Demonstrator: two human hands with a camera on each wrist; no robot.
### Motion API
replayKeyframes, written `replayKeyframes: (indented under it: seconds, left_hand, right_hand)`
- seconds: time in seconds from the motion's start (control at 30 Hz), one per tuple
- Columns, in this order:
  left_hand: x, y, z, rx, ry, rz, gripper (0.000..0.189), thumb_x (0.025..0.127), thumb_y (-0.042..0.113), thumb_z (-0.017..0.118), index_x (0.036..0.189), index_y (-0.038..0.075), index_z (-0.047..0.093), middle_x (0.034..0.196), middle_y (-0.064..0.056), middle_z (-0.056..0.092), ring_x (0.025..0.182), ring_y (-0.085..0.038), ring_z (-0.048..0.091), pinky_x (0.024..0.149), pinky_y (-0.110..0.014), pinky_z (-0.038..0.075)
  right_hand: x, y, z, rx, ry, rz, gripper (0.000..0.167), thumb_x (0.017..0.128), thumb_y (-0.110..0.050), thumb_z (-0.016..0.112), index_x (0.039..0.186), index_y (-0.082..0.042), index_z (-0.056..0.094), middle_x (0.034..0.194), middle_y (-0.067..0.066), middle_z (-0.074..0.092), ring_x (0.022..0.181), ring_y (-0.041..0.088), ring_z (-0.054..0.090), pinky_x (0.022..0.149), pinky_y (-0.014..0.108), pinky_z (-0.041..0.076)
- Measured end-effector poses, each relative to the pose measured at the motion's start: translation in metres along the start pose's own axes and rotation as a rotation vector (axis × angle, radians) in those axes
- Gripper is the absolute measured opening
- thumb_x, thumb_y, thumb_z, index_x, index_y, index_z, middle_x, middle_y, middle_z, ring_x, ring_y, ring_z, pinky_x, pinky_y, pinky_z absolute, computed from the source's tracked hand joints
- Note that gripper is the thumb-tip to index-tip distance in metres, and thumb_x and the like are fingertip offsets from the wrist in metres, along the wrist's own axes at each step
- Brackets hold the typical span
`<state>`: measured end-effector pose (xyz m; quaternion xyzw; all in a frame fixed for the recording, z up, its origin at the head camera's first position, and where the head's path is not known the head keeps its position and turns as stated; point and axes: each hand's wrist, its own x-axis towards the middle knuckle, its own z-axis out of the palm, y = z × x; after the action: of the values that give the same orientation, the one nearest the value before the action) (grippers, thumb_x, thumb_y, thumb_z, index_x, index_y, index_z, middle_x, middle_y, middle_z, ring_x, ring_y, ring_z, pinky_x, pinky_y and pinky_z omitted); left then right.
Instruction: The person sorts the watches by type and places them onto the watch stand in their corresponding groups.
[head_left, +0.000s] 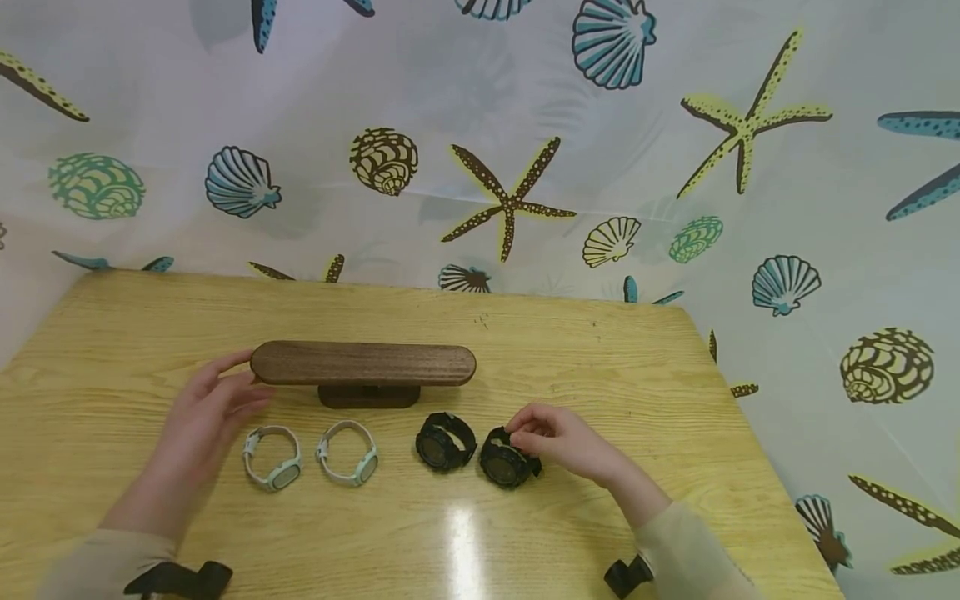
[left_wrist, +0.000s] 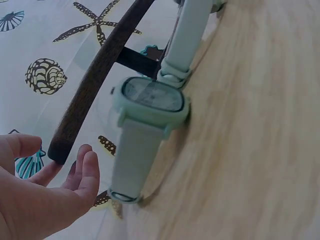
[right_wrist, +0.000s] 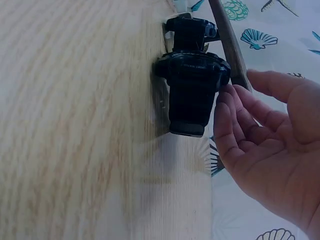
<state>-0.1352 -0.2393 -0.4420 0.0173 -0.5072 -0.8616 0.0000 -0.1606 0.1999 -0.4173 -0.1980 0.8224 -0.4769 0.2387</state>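
Note:
A dark wooden display stand (head_left: 363, 364) with a rounded bar on a short base stands on the table. My left hand (head_left: 198, 421) is at the bar's left end, fingers loosely bent and touching it. In front lie two pale watches, the left one (head_left: 285, 473) whitish and the other (head_left: 365, 468) mint-tinted, both with buckled straps. To their right are two black watches, one (head_left: 432, 451) beside the other (head_left: 501, 468). My right hand (head_left: 562, 437) touches the rightmost black watch with its fingertips; in the right wrist view, thumb and fingers stand apart beside its strap.
The light wooden table (head_left: 600, 358) reaches back to a white curtain (head_left: 315, 100) printed with shells and starfish, which also hangs along the right side. Each wrist bears a black strapped device, such as the left one (head_left: 180, 578).

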Motion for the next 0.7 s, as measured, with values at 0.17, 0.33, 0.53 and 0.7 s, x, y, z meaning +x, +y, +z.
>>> replayKeyframes:
  seconds: [0.17,0.33,0.53,0.7]
  left_hand:
    - [0.002,-0.006,0.002,-0.054,0.014,0.003,0.024,0.099,0.009,0.053,0.122,0.015,0.056,0.105,-0.001,0.063,0.088,-0.016,0.066,0.079,-0.025,0.055]
    - [0.006,-0.005,0.000,-0.095,0.031,-0.001,0.020,0.099,0.010,0.054,0.117,0.010,0.061,0.106,-0.004,0.060,0.087,-0.019,0.065,0.079,-0.028,0.056]
    - [0.008,0.001,-0.002,-0.030,0.071,-0.021,0.018,0.095,0.009,0.060,0.112,0.011,0.067,0.102,-0.002,0.062,0.083,-0.015,0.065,0.075,-0.025,0.056]
    - [0.013,0.004,-0.006,0.036,0.071,0.000,0.018,0.092,0.003,0.063,0.105,0.011,0.071,0.091,-0.001,0.067,0.077,-0.013,0.066,0.072,-0.022,0.056]
  right_hand:
    - [0.000,-0.003,0.006,-0.099,-0.020,-0.029,0.023,0.093,-0.023,0.065,0.111,-0.008,0.064,0.096,0.001,0.063,0.087,0.019,0.059,0.072,0.032,0.051]
    - [0.001,-0.005,0.009,-0.205,-0.024,-0.070,0.023,0.088,-0.023,0.071,0.105,-0.009,0.064,0.089,-0.002,0.062,0.082,0.015,0.058,0.070,0.028,0.052]
    - [0.001,-0.008,0.012,-0.286,-0.028,-0.082,0.023,0.089,-0.022,0.070,0.105,-0.007,0.064,0.088,-0.004,0.060,0.081,0.013,0.058,0.069,0.026,0.052]
    - [0.001,-0.010,0.013,-0.322,-0.036,-0.080,0.022,0.091,-0.022,0.068,0.106,-0.007,0.065,0.088,-0.004,0.060,0.080,0.012,0.058,0.068,0.026,0.051]
